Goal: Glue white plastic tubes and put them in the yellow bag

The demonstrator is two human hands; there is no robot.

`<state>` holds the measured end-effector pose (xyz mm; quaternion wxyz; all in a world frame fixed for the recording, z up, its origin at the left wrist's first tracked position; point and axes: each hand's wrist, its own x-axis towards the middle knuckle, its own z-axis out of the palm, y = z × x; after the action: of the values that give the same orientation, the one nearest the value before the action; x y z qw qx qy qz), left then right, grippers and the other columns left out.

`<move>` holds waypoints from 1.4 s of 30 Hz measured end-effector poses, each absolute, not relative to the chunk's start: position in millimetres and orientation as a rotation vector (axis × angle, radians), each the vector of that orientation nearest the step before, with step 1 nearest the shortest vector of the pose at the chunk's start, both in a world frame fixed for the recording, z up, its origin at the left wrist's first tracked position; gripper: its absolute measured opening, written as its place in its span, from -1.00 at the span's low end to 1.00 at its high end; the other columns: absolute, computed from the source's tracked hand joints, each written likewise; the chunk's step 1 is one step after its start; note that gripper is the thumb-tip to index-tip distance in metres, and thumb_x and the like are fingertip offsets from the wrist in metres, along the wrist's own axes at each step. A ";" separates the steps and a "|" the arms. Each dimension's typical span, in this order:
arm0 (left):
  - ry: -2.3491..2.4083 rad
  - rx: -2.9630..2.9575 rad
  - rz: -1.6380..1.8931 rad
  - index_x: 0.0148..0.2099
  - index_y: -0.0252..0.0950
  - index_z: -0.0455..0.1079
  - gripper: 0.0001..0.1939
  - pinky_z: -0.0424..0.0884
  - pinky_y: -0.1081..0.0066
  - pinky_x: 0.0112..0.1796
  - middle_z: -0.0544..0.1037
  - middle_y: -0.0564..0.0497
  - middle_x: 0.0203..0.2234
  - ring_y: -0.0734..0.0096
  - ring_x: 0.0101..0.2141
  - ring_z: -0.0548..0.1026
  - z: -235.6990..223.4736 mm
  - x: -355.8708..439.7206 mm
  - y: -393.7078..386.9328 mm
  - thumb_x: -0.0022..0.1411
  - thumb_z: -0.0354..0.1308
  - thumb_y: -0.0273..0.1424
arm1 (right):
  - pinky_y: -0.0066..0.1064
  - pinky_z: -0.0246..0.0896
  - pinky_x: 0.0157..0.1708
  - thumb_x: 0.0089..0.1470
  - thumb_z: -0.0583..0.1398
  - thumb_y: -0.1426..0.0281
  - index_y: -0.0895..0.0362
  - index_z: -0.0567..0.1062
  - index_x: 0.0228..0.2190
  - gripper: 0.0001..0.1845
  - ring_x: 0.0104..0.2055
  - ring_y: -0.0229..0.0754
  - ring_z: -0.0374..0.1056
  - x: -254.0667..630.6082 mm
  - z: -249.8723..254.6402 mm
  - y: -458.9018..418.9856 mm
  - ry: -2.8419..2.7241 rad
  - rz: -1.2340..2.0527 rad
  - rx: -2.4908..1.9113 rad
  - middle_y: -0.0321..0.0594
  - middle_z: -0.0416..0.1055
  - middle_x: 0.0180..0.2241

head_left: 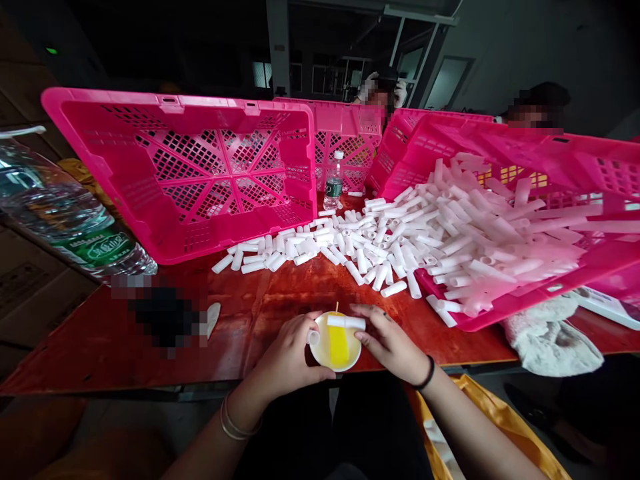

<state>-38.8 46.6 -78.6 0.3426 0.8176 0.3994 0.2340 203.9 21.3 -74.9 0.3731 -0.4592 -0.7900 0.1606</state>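
L hand [287, 357] cups the near-left side of a small white bowl [320, 353] at the front edge of the red surface [280, 293], fingers curled round its rim and closed on a short white tube [314, 337]. R hand [390, 343] sits on the bowl's right, fingertips pinching another white tube [346, 323] that lies across the rim. Inside the bowl: yellow liquid [339, 347] w/ a thin stick [337, 307] poking up at the back. Further back, a loose heap of white tubes [360, 247] spreads over the surface and spills from a tipped pink crate [550, 267] on the right. Another pink crate [190, 173] stands tilted on the left, a water bottle [333, 180] behind the heap.
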 end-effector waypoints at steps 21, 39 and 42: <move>1.033 2.142 0.686 -0.11 -0.19 0.22 -0.33 0.27 0.05 0.07 0.35 -0.12 0.12 0.02 0.10 0.31 -83.0 -40.0 45.5 -0.24 0.47 -0.20 | -0.19 0.41 -0.16 0.18 0.13 0.43 0.08 0.47 -0.17 -0.82 -0.13 -0.08 0.41 203.1 -80.5 24.3 -1.953 0.433 -1.087 -0.05 0.44 -0.18; 1.050 2.126 0.698 -0.11 -0.19 0.26 -0.35 0.29 0.03 0.05 0.35 -0.13 0.11 -0.01 0.09 0.32 -81.7 -39.3 45.4 -0.26 0.48 -0.26 | -0.22 0.40 -0.20 0.19 0.13 0.29 0.10 0.48 -0.21 -0.80 -0.20 -0.09 0.43 199.7 -79.8 17.8 -1.734 0.724 -1.256 -0.10 0.48 -0.26; 1.049 2.134 0.714 -0.08 -0.19 0.26 -0.33 0.30 0.03 0.04 0.37 -0.14 0.10 -0.01 0.08 0.33 -81.3 -38.8 45.2 -0.26 0.47 -0.27 | -0.17 0.37 -0.13 0.17 0.14 0.38 0.07 0.49 -0.26 -0.87 -0.11 -0.05 0.38 199.0 -79.4 17.6 -1.862 0.512 -1.156 -0.06 0.43 -0.19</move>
<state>-38.8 45.2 -81.3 0.3237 0.8132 0.3997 0.2723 199.0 17.6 -79.4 0.4307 -0.4636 -0.7466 0.2054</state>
